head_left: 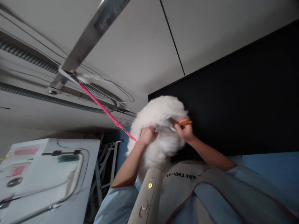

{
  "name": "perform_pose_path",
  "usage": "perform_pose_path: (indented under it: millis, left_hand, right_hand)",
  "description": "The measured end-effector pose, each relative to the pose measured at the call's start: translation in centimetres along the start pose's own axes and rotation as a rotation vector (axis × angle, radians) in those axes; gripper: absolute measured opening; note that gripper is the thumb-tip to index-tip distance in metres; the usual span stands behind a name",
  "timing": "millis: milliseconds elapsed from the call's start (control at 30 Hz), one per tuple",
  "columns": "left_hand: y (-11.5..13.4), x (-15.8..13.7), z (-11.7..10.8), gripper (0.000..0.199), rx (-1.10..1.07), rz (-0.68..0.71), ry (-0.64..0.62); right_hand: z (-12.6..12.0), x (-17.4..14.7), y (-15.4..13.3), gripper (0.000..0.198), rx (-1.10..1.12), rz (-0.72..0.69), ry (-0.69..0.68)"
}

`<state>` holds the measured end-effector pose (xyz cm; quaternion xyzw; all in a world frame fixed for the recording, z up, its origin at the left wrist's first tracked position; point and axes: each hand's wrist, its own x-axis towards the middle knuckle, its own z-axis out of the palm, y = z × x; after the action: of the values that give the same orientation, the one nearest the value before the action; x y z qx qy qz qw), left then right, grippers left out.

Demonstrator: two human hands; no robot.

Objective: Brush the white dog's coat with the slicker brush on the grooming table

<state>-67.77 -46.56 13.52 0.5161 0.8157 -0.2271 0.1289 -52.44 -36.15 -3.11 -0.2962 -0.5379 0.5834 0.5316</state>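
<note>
A white, fluffy dog (161, 109) is in front of me; its head and legs cannot be made out in the thick coat. My left hand (148, 135) is closed on a tuft of its fur. The fingertips are partly buried, and the parted hair shows beside them. In my right hand (185, 132) is a slicker brush with an orange-brown handle (185, 123). Its dark head (172, 120) lies against the coat, just right of my left hand. A pink leash (102, 107) runs down to the dog from a metal arm (87, 37).
A beige dryer-like device (147, 199) with a lit yellow button rises close to my chest. Black panel (233, 93) fills the right side. At left are a white cabinet-like unit (91, 161), a metal folding frame (109, 155) and ribbed grey hoses (30, 57).
</note>
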Motion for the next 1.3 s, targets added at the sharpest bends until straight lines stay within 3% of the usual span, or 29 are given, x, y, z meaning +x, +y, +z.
perform_pose_path:
  millis: [67,133,200,267,333,467,533,600,733,767,900,967,1067,1167,1233,1300]
  left_hand:
    - [0.1,0.1,-0.1,0.028,0.028,-0.017,-0.012]
    - [0.1,0.2,-0.1,0.029,0.048,-0.032,-0.026]
    - [0.2,0.3,-0.1,0.030,0.055,-0.034,-0.030]
    - [0.3,0.5,0.0,0.030,0.054,-0.024,-0.023]
    - [0.4,0.7,0.2,0.030,0.057,-0.034,-0.013]
    - [0.7,1.2,0.7,0.030,0.047,-0.024,-0.008]
    - [0.9,1.4,0.9,0.031,0.037,-0.014,0.015]
    - [1.3,1.4,1.2,0.031,0.037,-0.016,0.022]
    - [2.5,1.0,1.8,0.037,0.023,-0.038,0.023]
    - [2.9,0.9,1.9,0.037,0.009,-0.040,0.037]
    - [4.0,0.7,2.5,0.030,-0.069,-0.054,0.077]
    - [4.6,0.3,2.8,0.030,-0.129,-0.061,0.109]
    - [5.8,-1.1,3.7,0.031,-0.217,-0.062,0.200]
    - [7.9,-3.2,6.1,0.028,-0.365,0.033,0.311]
    - [9.7,-3.9,8.9,0.028,-0.633,0.125,0.368]
    - [11.5,-3.4,12.0,0.032,-1.071,0.098,0.357]
  right_hand:
    - [-0.5,0.4,0.4,0.027,0.023,0.079,-0.065]
    - [-1.1,1.2,1.0,0.029,0.051,0.117,0.090]
    - [-1.6,1.8,1.5,0.030,0.083,0.067,0.217]
    - [-1.5,1.7,1.8,0.032,0.089,0.038,0.082]
    - [-1.0,1.2,2.0,0.033,0.075,0.096,-0.070]
    - [-0.2,1.1,2.6,0.033,0.076,0.141,0.133]
    - [-0.5,1.7,3.1,0.036,0.072,0.159,0.053]
    - [-1.6,2.6,3.9,0.038,0.075,0.260,-0.010]
    - [-4.9,3.6,5.6,0.033,0.265,0.523,0.213]
    - [-5.3,3.3,6.0,0.031,0.346,0.609,0.151]
    - [-3.7,0.7,6.5,0.025,0.604,1.036,-0.464]
    - [-2.1,-0.3,6.5,0.024,0.636,1.134,-0.616]
    - [-1.2,-1.1,6.1,0.023,0.632,1.146,-0.681]
    - [-3.2,-1.8,5.1,0.026,0.619,1.131,-0.696]
    - [-5.6,-2.7,4.0,0.028,0.600,1.121,-0.689]
    - [-8.2,-3.7,2.6,0.031,0.550,1.107,-0.711]
